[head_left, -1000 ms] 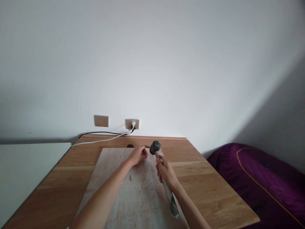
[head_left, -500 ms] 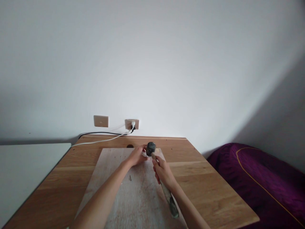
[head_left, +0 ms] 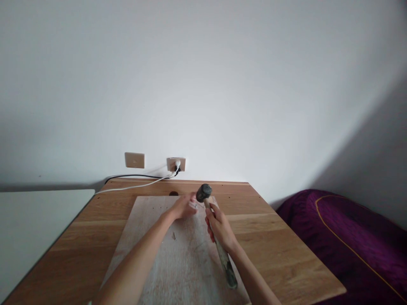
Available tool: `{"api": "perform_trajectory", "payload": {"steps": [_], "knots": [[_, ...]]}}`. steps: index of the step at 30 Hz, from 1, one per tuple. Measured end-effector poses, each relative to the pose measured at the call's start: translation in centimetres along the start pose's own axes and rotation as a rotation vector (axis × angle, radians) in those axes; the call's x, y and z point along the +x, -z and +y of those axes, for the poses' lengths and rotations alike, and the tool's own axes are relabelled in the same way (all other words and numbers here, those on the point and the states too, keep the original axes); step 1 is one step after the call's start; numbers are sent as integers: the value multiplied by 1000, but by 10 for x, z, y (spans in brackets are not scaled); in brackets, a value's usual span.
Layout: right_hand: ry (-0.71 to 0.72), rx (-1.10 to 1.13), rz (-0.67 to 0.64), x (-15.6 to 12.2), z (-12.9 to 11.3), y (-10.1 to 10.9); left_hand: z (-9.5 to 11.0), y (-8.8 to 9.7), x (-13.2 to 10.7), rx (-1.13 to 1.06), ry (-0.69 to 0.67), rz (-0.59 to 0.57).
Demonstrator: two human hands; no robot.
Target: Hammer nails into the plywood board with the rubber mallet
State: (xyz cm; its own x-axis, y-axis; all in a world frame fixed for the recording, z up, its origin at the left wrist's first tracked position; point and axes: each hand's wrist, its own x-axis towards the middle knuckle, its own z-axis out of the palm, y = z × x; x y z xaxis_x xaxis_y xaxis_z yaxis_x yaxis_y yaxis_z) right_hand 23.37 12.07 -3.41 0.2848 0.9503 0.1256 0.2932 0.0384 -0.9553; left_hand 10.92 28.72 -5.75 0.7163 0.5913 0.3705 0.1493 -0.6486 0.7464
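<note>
My right hand (head_left: 220,226) is closed round the upper handle of a mallet (head_left: 224,258) with a dark, blocky head and a worn wooden handle. The mallet head (head_left: 204,192) is raised just right of my left hand (head_left: 185,206), apart from its fingers. At the far part of a pale, scuffed board (head_left: 178,271), my left fingers are closed about a small nail (head_left: 196,206), with something whitish beside it. Closer to me, another small nail-like piece (head_left: 174,236) lies loose on the board.
The board rests on a wooden table (head_left: 270,250) against a white wall. White and black cables (head_left: 136,185) run from a wall socket (head_left: 176,164) along the back left edge. A white surface (head_left: 38,228) adjoins at left; a purple cover (head_left: 343,241) stands at right.
The mallet head has lifted slightly and shifted right, away from my left fingers, so the nail there shows more. My left hand has stayed almost in place.
</note>
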Motion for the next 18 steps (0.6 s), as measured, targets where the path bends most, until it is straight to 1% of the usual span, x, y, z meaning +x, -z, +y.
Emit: {"api": "perform_trajectory", "payload": {"steps": [2,4,7,8,10,13,15,16,17,18], "knots": [[-12,-57,-59,1,2,-2,0,2,0,30,-21,25],[-29,-82,-61,0,4,-2,-1,4,-1,-36,-10,16],[-41,-18,33,-8,4,0,-4,9,0,-173,82,26],[-54,5,62,-12,5,1,-4,12,1,-200,104,52],[-102,37,86,-24,6,5,-3,19,3,-204,100,114],[-171,46,44,-41,14,9,8,34,5,-117,34,158],[-162,37,5,-48,23,10,20,47,4,-28,-1,148],[-153,37,-3,-50,27,10,26,53,1,33,-17,124],[-145,44,-4,-52,31,9,33,60,-3,111,-28,75],[-138,55,2,-52,35,8,39,66,-9,206,-27,-2]]}}
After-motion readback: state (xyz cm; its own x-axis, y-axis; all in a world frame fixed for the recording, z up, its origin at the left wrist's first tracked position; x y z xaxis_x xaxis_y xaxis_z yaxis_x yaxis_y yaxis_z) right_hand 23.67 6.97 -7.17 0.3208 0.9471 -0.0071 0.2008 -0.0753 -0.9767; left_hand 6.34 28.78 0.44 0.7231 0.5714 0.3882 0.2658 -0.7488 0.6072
